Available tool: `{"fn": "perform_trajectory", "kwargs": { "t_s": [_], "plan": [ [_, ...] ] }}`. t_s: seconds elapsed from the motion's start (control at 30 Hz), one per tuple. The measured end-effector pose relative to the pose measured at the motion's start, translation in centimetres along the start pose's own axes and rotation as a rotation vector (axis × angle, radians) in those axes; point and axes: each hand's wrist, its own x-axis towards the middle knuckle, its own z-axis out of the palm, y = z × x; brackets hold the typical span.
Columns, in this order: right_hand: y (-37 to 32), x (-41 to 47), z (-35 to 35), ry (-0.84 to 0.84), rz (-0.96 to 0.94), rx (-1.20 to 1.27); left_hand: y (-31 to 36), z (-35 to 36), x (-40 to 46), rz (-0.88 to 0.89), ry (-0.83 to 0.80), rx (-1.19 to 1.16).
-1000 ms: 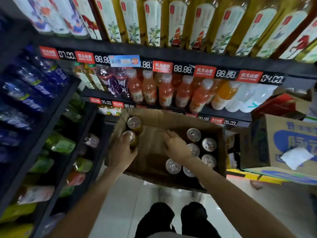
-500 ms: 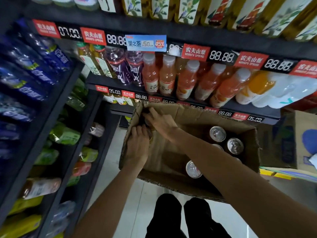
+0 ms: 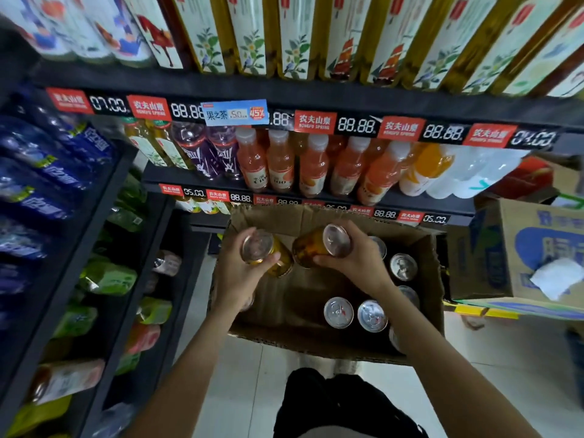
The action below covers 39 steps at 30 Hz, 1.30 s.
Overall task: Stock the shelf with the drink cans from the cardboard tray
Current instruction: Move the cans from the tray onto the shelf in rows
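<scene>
A brown cardboard tray (image 3: 426, 279) sits in front of me below the shelves. My left hand (image 3: 240, 279) grips a gold drink can (image 3: 265, 251), lifted above the tray's left side. My right hand (image 3: 357, 260) holds a second gold can (image 3: 319, 245), tilted on its side next to the first. Several silver-topped cans (image 3: 338, 312) stand upright in the tray's right half. The tray's left floor is bare cardboard.
Black shelves (image 3: 316, 90) rise ahead with orange juice bottles (image 3: 313, 165) and tall tea bottles above. A side rack (image 3: 104, 216) on the left holds blue and green packs. A printed carton (image 3: 537, 248) stands at right. My dark trouser legs (image 3: 341, 403) show over pale floor tiles.
Both hands have lifted out of the tray's far-left corner, each now holding a gold can clear of the cardboard. The view has tilted up slightly.
</scene>
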Motion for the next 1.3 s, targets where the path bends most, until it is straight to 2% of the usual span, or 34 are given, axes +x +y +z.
{"fn": "perform_trajectory", "kwargs": {
  "t_s": [0.13, 0.23, 0.3, 0.43, 0.67, 0.8, 0.97, 1.1, 1.3],
  "plan": [
    [-1.9, -1.8, -3.9, -0.029, 0.134, 0.549, 4.5, -1.4, -0.1, -0.136, -0.059, -0.420],
    [-3.4, -2.8, -6.2, -0.011, 0.188, 0.664, 8.7, -2.0, -1.0, -0.118, -0.071, -0.575],
    [-4.7, -3.6, -7.8, -0.018, 0.167, 0.701, 11.7, -2.1, -2.1, -0.054, -0.099, -0.599],
    [-7.6, -5.2, -11.5, -0.050, -0.003, 0.630, 17.0, -2.6, -4.2, 0.090, -0.121, -0.520],
    [-14.7, -5.5, -20.0, -0.121, -0.251, 0.500, 28.4, -4.9, -6.2, 0.350, -0.062, -0.422],
    [-19.5, -5.3, -25.1, -0.094, -0.355, 0.493, 34.4, -6.4, -6.4, 0.499, -0.029, -0.343],
    [-25.6, -5.0, -30.7, 0.008, -0.549, 0.331, 41.9, -7.9, -5.6, 0.716, -0.010, -0.248],
    [-29.3, -3.5, -34.3, 0.209, -0.651, 0.261, 47.8, -8.0, -2.9, 0.886, 0.102, -0.148],
    [-32.0, 2.3, -37.7, 0.434, -0.684, 0.004, 53.1, -6.2, 3.0, 0.956, 0.231, -0.047]
  ]
}}
